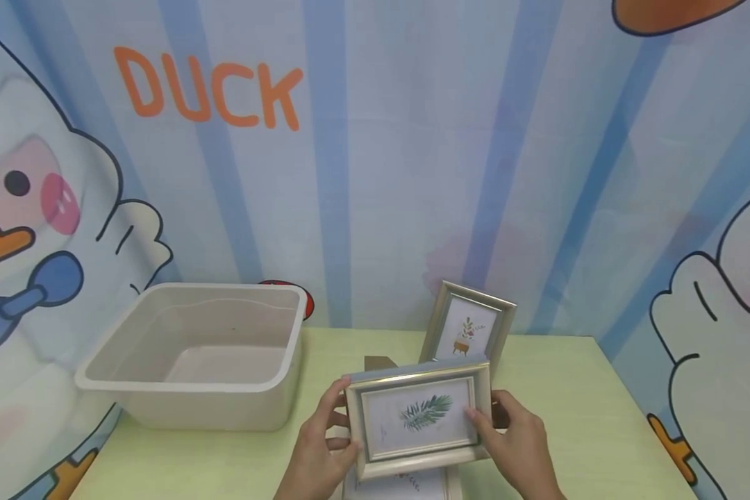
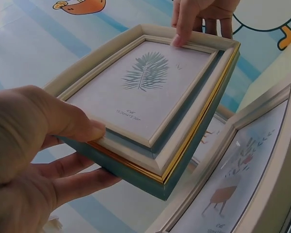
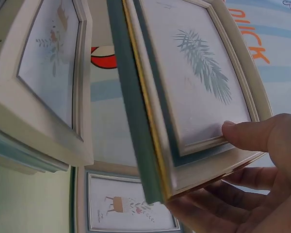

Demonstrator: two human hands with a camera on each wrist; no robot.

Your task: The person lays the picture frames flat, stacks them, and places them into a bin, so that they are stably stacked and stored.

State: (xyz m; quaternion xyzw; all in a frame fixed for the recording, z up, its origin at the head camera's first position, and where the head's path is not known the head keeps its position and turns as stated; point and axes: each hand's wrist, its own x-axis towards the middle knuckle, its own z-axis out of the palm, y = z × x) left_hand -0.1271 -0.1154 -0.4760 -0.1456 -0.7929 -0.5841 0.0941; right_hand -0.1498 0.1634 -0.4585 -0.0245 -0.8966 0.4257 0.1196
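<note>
Both hands hold a picture frame (image 1: 421, 417) with a pale, gold-edged border and a green leaf print, tilted face up above the table. My left hand (image 1: 325, 444) grips its left side, thumb on the front edge and fingers beneath in the left wrist view. My right hand (image 1: 519, 437) grips the opposite side, its thumb (image 3: 245, 133) on the print's corner and fingers behind. Below it lies a second picture frame (image 1: 406, 484), mostly hidden; layered edges show under it in the right wrist view. Behind stands a third picture frame (image 1: 465, 326) with a potted-plant print.
A deep beige plastic bin (image 1: 206, 406) stands on the left of the pale green table (image 1: 575, 396), with nothing visible inside. A small brown flat piece (image 1: 380, 362) shows behind the held frame. A duck-printed curtain (image 1: 400, 173) hangs behind the table.
</note>
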